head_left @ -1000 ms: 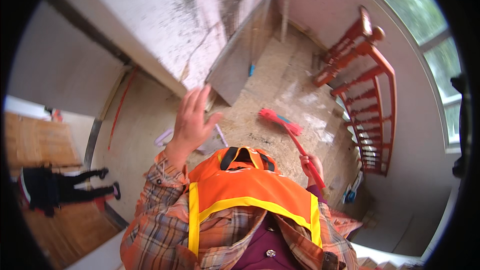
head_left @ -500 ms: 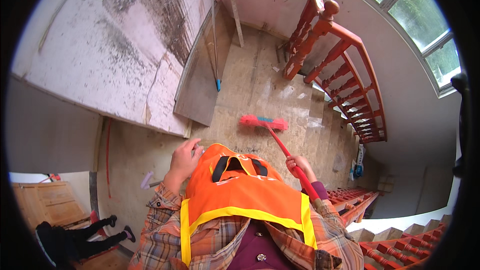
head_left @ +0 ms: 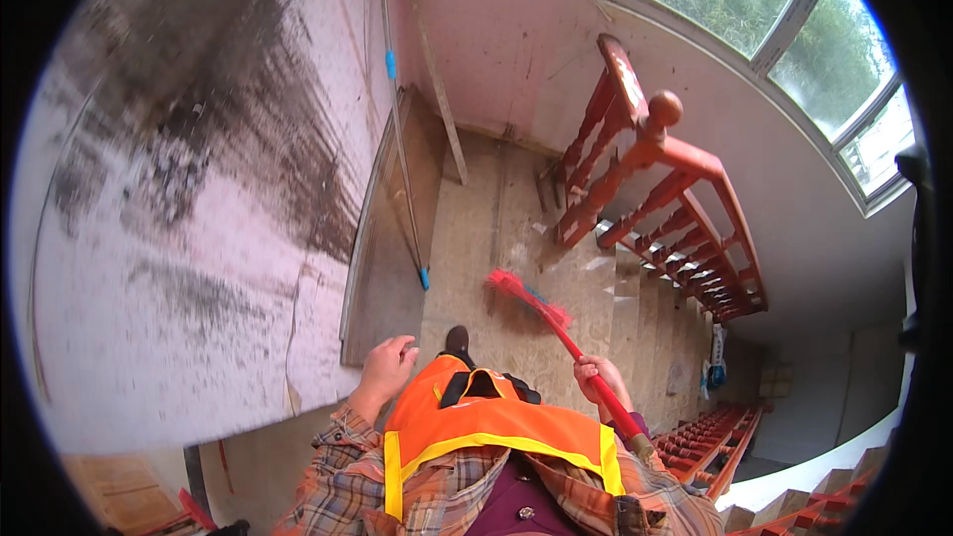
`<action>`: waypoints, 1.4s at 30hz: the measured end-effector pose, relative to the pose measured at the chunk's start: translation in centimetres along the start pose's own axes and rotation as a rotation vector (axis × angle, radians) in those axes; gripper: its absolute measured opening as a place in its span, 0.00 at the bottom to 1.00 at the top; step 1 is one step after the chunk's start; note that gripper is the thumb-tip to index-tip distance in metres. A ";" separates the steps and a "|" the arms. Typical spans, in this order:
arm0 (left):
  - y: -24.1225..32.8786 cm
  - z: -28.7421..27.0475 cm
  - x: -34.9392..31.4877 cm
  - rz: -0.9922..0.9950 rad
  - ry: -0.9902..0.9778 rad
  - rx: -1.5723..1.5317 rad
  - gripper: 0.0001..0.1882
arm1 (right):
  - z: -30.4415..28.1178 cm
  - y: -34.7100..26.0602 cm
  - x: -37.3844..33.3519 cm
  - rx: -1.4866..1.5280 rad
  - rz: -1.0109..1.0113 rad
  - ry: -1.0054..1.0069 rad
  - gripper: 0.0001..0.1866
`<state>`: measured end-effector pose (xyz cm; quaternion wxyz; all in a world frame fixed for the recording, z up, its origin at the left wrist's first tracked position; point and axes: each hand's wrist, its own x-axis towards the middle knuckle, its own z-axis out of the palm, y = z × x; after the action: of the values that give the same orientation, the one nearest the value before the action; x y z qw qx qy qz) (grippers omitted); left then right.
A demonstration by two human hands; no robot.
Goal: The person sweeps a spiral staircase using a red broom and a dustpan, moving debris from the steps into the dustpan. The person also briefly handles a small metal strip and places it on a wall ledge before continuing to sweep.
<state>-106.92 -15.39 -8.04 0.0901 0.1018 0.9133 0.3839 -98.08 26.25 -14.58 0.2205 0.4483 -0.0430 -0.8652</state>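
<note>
A broom [head_left: 570, 339] with a red handle and red bristles reaches out ahead of me, its head low over the tiled floor. My right hand [head_left: 600, 378] is wrapped round the handle, whose upper end passes along my right forearm. At my left side, my left hand [head_left: 388, 369] is raised with loosely bent fingers apart and nothing visible in it. It is nearest to the lower end of a brown board [head_left: 382, 268] that leans on the wall. A dark shoe [head_left: 457, 339] shows just beyond my orange apron [head_left: 496, 422].
A thin pole [head_left: 405, 174] with blue fittings leans at the wall, beside a wooden strip [head_left: 437, 79]. Ahead right stands a red banister [head_left: 685, 164] along descending steps [head_left: 650, 308]. Another red railing [head_left: 705, 437] is at the lower right. The pink wall [head_left: 228, 268] is dirt-stained.
The broom head has swung from lying crosswise to a slanted angle and sits lower in view. The view has shifted forward. A shoe has appeared, and the person at the lower left is mostly out of view.
</note>
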 end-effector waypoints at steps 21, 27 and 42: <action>6.8 0.8 39.4 -0.059 0.048 -0.130 0.10 | 33.5 -23.4 13.8 -0.005 0.094 -0.216 0.09; 7.6 0.5 47.3 -0.192 0.212 -0.225 0.08 | 40.0 -29.8 17.6 -0.046 0.144 -0.094 0.08; -3.8 -5.5 98.6 -0.394 0.433 -0.052 0.36 | 48.9 -35.7 25.8 0.180 -0.045 -0.125 0.19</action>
<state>-203.67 3.42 -15.50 -0.0314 -0.1642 0.9033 0.3950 -162.09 41.45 -14.81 0.1570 0.4124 -0.1241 -0.8888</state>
